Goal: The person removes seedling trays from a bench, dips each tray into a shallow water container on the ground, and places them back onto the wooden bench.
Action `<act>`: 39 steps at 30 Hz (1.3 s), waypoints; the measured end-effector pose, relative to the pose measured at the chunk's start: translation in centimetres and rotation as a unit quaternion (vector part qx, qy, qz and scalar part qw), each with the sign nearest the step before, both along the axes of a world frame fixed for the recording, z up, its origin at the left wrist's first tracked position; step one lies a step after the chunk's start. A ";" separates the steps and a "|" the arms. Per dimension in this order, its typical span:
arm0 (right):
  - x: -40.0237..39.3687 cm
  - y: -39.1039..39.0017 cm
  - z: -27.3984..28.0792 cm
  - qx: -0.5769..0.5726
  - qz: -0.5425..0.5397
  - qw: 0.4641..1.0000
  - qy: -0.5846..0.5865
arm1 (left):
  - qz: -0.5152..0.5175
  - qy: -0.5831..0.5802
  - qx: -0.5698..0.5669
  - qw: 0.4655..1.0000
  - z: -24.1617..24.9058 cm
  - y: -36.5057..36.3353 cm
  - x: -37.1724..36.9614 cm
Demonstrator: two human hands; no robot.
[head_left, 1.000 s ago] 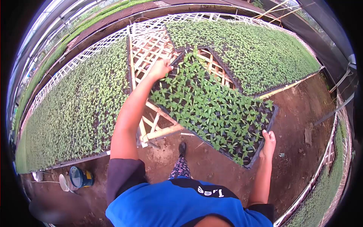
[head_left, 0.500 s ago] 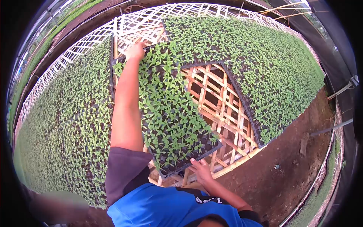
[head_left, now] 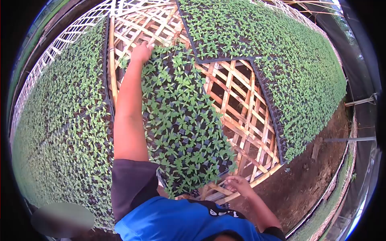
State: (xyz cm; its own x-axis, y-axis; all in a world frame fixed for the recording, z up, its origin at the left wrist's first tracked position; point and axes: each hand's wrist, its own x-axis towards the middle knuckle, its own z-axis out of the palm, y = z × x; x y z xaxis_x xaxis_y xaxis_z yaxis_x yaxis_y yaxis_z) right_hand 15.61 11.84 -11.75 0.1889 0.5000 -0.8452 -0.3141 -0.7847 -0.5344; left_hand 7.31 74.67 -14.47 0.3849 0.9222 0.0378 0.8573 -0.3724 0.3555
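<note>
A black seedling tray (head_left: 183, 124) full of small green seedlings lies over the bamboo lattice in front of me. My left hand (head_left: 141, 53) is at its far left corner, fingers curled around the rim, which the hand and leaves partly hide. Just off the near right corner is my right hand (head_left: 239, 186). Its fingers are slightly apart and bent toward the tray, with nothing visible in them.
Bamboo lattice (head_left: 245, 110) shows to the right of the tray and beyond it. Dense seedling trays (head_left: 68, 132) cover the left side, and more trays (head_left: 305, 88) fill the right. Bare soil (head_left: 309, 176) lies at the lower right.
The tray has shifted nearer to me and looks larger, with more lattice showing beyond it. My right hand has come off its near edge and moved right. The view has shifted too.
</note>
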 end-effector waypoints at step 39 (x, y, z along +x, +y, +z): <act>7.7 38.3 0.5 0.466 -0.056 0.834 -0.289 | 0.160 -0.464 -0.037 0.871 3.2 -18.7 -9.7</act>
